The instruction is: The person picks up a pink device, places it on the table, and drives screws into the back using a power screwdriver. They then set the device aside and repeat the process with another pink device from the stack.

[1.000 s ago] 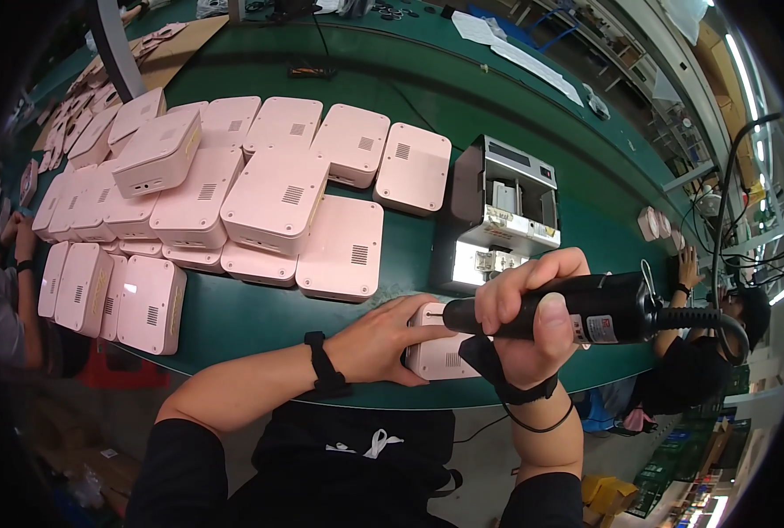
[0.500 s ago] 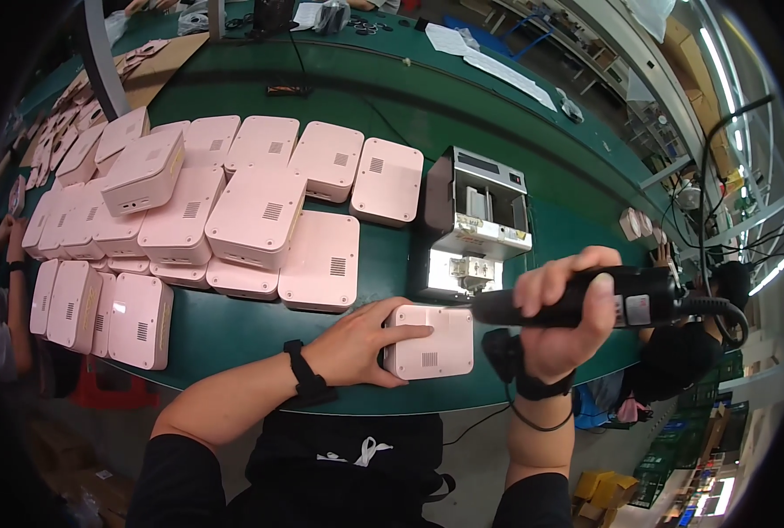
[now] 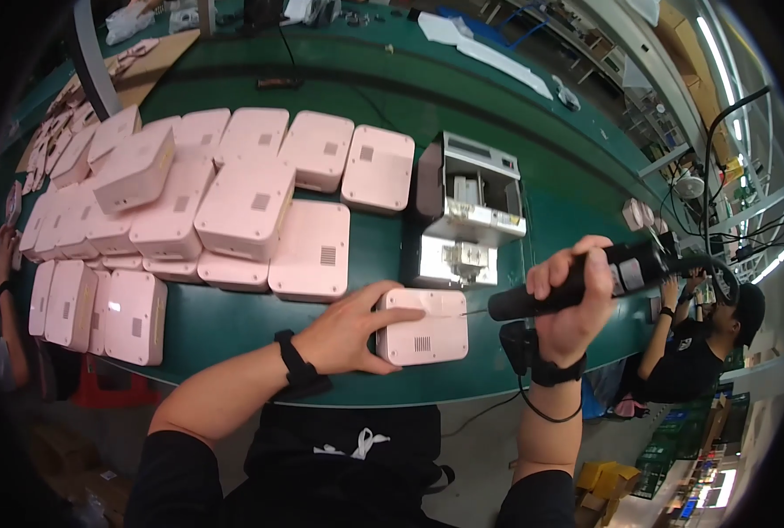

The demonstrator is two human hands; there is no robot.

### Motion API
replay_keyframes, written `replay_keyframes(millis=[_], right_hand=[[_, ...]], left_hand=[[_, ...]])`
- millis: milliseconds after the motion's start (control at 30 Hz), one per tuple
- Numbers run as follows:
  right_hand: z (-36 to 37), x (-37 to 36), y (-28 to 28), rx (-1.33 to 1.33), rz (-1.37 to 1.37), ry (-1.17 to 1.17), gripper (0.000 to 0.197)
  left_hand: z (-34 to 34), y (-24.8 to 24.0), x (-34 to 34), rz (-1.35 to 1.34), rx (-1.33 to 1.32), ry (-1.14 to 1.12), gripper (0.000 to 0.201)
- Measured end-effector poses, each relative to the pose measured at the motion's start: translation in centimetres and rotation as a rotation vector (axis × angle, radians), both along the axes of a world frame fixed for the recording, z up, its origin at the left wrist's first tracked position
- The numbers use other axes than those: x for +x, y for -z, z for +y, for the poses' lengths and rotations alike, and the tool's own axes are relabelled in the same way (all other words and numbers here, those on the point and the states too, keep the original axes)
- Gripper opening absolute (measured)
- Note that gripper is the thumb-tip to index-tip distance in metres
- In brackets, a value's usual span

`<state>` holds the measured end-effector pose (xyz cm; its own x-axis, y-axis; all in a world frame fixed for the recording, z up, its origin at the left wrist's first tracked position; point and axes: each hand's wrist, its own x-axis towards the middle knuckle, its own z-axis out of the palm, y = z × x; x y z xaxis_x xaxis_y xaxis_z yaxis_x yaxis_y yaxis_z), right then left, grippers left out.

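A pale pink plastic box (image 3: 440, 333) with a small vent grille and corner screw holes lies at the front of the green table. My left hand (image 3: 346, 334) grips it from its left side, with the index finger stretched over the top and the thumb at the near edge. My right hand (image 3: 572, 286) is wrapped round a black electric screwdriver (image 3: 638, 267), held nearly level and tilted. Its thin bit points left at the box's upper right part; whether it touches cannot be made out. Behind the box stands a metal screw feeder (image 3: 480, 207).
Many similar pink boxes (image 3: 308, 251) are stacked at the left. Loose pink parts (image 3: 66, 132) lie at the far left. A cable runs from the screwdriver's rear. Other people work at both sides, one a person in a black cap (image 3: 709, 326) at right.
The screwdriver has shifted a little right relative to the box and tilted more, so its bit now shows. My left hand keeps its hold. The whole view has shifted slightly.
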<state>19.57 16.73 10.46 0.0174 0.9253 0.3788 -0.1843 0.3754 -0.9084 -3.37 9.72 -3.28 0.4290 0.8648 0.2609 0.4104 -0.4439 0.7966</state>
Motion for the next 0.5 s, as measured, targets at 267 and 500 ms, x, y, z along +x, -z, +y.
replay_keyframes(millis=[267, 500], right_hand=[[-4.3, 3.2, 0.6, 0.008, 0.012, -0.064, 0.029], [-4.8, 3.3, 2.9, -0.008, 0.033, -0.048, 0.029]], left_hand=[[0.4, -0.1, 0.1, -0.018, 0.022, 0.000, 0.075], [0.3, -0.1, 0.3, 0.007, -0.013, -0.005, 0.074]])
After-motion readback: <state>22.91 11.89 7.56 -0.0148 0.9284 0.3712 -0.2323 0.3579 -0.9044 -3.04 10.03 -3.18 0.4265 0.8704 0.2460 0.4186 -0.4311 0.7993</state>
